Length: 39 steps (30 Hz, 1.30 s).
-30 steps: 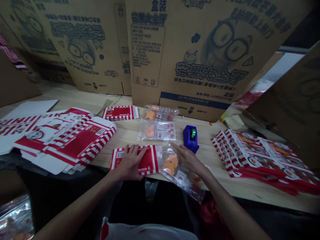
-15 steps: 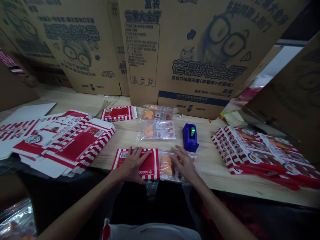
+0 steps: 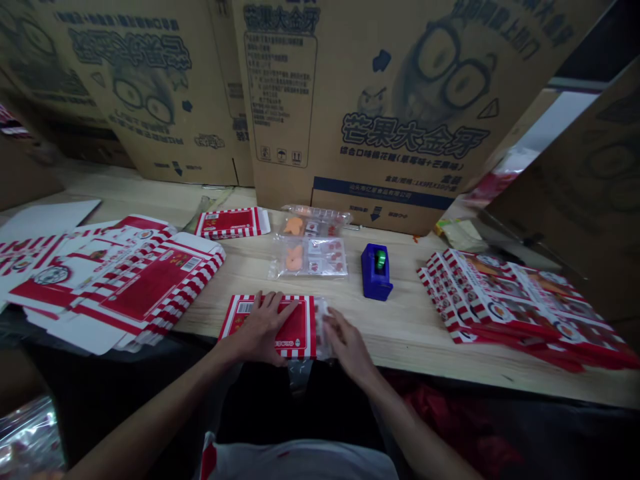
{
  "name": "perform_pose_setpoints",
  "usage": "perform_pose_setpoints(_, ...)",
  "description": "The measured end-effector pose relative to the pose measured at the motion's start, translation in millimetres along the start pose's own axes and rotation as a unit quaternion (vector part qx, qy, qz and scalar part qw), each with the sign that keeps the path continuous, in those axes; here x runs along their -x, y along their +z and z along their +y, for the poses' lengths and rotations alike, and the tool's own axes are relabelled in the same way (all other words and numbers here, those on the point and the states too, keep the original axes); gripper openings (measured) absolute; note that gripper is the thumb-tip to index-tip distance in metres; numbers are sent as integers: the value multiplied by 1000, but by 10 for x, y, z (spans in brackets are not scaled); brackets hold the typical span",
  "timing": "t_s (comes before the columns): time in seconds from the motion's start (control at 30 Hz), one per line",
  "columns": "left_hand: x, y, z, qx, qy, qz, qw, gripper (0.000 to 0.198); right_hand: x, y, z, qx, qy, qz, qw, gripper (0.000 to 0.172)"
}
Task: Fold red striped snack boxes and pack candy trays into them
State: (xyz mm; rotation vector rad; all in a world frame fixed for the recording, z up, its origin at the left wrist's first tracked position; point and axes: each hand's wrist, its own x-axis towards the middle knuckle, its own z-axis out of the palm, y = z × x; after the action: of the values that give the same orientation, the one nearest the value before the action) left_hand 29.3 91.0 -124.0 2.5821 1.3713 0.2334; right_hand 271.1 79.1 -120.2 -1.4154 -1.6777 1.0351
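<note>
Partly, the left hand [image 3: 261, 333] covers the red box [image 3: 299, 328].

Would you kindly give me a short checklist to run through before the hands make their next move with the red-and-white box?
1. Left hand on the box: ok, it lies across the top.
2. Right hand at the clear bag: ok, fingers at its outer end.
3. Clear bag fully inside: not ok, one end sticks out at the box's right end.
4. Bag's contents undamaged: cannot tell, mostly hidden.
5. Blue tape dispenser apart from both hands: ok, it stands beyond the right hand.
</note>
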Motion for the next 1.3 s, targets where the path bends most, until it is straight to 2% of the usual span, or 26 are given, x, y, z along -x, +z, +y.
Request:
perform_pose_setpoints(0.07,7,-15,12,1,-7,10,1000,118,2,200,-22,-22,-22,-10,999,49)
perform_pose_setpoints(0.13,7,-46,16,2,-24,33,999,114,37,243,-15,-60,-23,-3,998,49)
perform_pose_setpoints(0.17,2,-67,21,0,-41,52,998,112,65,219,-12,-76,-22,15,997,44)
perform_pose_setpoints(0.27,-25,-135,90,-3,-132,137,982,107,181,104,-50,-105,-41,129,985,22)
perform_pose_setpoints(0.33,-34,-156,210,12,-189,197,962,111,247,82,-112,-163,-38,160,973,26)
perform_pose_setpoints(0.4,-18,-134,380,50,-207,233,949,121,269,105,-172,-236,-12,151,960,36)
perform_pose_setpoints(0.5,61,-13,627,164,-190,236,939,122,217,104,-191,-282,13,165,945,41)
perform_pose_setpoints(0.57,128,101,723,277,-171,234,916,103,172,35,-149,-303,30,141,942,38)
perform_pose_setpoints(0.63,182,215,758,378,-154,242,880,81,160,-60,-82,-331,54,86,938,38)
perform_pose_setpoints(0.7,212,316,755,448,-146,251,845,69,195,-134,-7,-336,64,51,938,41)
perform_pose_setpoints(0.8,222,428,730,519,-139,244,807,69,306,-167,114,-282,43,55,957,45)
perform_pose_setpoints(0.93,256,501,691,578,-116,202,782,63,436,-141,252,-155,23,59,986,45)
perform_pose_setpoints(1.03,315,506,669,587,-129,167,782,55,465,-143,286,-71,-27,39,996,35)
perform_pose_setpoints(1.17,360,456,648,540,-134,147,818,38,441,-173,231,-4,-116,15,993,18)
perform_pose_setpoints(1.23,350,411,635,523,-123,147,830,27,422,-184,174,3,-131,-3,991,15)
perform_pose_setpoints(1.3,323,362,616,510,-119,169,835,18,405,-180,106,-6,-130,-10,991,18)
